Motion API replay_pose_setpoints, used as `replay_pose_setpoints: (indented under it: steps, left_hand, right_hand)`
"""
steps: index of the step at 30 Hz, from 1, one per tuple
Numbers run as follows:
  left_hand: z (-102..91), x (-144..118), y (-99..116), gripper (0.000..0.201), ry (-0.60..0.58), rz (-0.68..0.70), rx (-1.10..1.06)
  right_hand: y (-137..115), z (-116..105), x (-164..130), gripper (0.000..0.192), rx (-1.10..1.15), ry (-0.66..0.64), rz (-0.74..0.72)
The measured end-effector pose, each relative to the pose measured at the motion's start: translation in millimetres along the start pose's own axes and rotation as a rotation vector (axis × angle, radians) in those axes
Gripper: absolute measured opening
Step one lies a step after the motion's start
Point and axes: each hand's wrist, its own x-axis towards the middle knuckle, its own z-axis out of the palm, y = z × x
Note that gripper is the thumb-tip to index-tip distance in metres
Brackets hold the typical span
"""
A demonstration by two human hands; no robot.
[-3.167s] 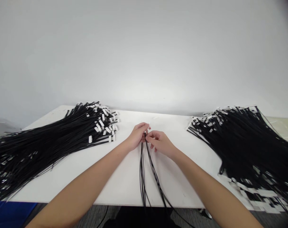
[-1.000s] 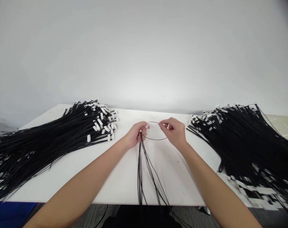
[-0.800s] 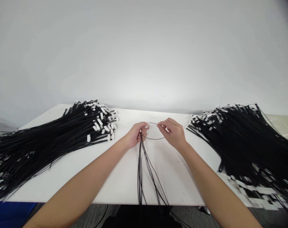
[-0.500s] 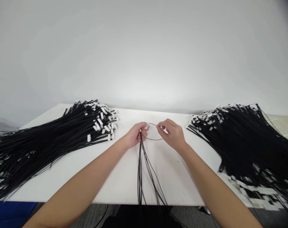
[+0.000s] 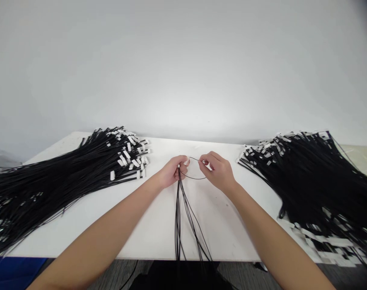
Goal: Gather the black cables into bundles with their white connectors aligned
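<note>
This is looking like a workshop or a similar place of handwork. Black cables [image 5: 65, 173] with white ends [image 5: 112, 175] are lying in bulk along the left edge of a white tabletop [image 5: 147, 233], and a second heap [image 5: 316, 177] is covering its right edge, far more than a home would be keeping. A plain pale wall [image 5: 183, 72] is rising behind the far edge; grey floor [image 5: 118, 274] is showing below the near edge.
</note>
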Motion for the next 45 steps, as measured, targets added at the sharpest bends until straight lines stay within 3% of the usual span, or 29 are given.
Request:
replay_pose_setpoints:
  steps: [8, 16, 45]
  left_hand:
    - [1.5, -0.3, 0.8, 0.020, -0.002, 0.010, 0.033]
    - [3.7, -1.9, -4.4, 0.018, -0.007, 0.034, 0.093]
    - [4.0, -2.1, -4.0, 0.018, -0.019, 0.011, 0.132]
  right_hand:
    - [0.9, 9.7, -6.4, 0.010, -0.078, -0.010, -0.073]
    - [0.0, 19.0, -10.3, 0.012, -0.175, 0.147, -0.100]
    - [1.9, 20.9, -14.8, 0.019, -0.025, 0.036, -0.025]
